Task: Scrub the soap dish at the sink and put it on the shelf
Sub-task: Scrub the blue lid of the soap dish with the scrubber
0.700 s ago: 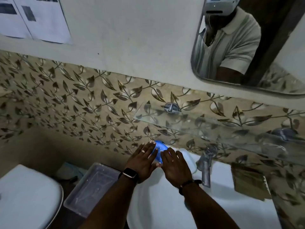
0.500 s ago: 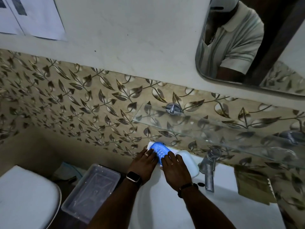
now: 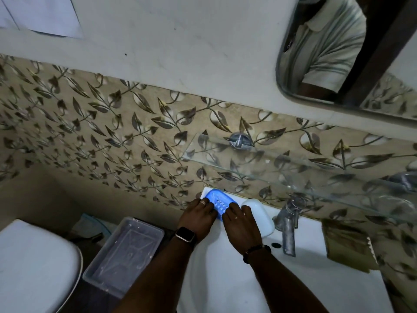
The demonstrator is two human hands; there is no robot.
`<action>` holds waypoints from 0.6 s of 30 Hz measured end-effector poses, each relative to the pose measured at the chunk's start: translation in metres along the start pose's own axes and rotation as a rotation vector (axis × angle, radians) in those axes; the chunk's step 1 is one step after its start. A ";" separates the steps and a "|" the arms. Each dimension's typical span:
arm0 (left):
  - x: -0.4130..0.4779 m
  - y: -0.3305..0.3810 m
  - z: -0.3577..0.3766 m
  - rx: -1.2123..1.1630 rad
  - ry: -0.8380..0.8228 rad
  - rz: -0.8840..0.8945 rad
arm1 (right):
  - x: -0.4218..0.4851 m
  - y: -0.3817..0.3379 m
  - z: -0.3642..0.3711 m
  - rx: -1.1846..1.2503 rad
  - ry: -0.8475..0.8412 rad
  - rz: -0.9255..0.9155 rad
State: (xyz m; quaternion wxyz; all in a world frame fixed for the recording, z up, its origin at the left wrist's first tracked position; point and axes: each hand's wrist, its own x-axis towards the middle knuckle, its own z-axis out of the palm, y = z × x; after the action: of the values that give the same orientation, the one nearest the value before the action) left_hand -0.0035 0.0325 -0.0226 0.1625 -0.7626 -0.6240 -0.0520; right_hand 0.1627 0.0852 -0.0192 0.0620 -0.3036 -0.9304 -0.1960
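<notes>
I log blue soap dish at back-left corner of sink, left hand and right hand gripping its two ends, white oval piece beside

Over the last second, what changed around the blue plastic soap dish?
The left hand and right hand slid back toward the person, uncovering the top of the blue perforated plastic soap dish, which both now hold by its near edge on the white sink ledge. The white oval bar, metal tap and glass shelf stayed put.
</notes>
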 end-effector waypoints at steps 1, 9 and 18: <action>0.000 -0.001 -0.001 0.007 0.019 -0.004 | 0.001 0.002 -0.001 0.001 0.012 0.001; -0.013 0.003 -0.022 0.016 0.127 -0.037 | -0.007 0.004 -0.030 -0.004 0.088 -0.020; -0.035 0.023 -0.064 -0.293 0.290 -0.480 | -0.044 0.012 -0.092 0.028 0.277 -0.040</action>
State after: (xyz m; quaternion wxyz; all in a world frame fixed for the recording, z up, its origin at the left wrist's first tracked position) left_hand 0.0189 -0.0237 0.0239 0.1214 -0.5936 -0.7422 -0.2863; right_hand 0.2046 0.0328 0.0590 0.1902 -0.2540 -0.9215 -0.2241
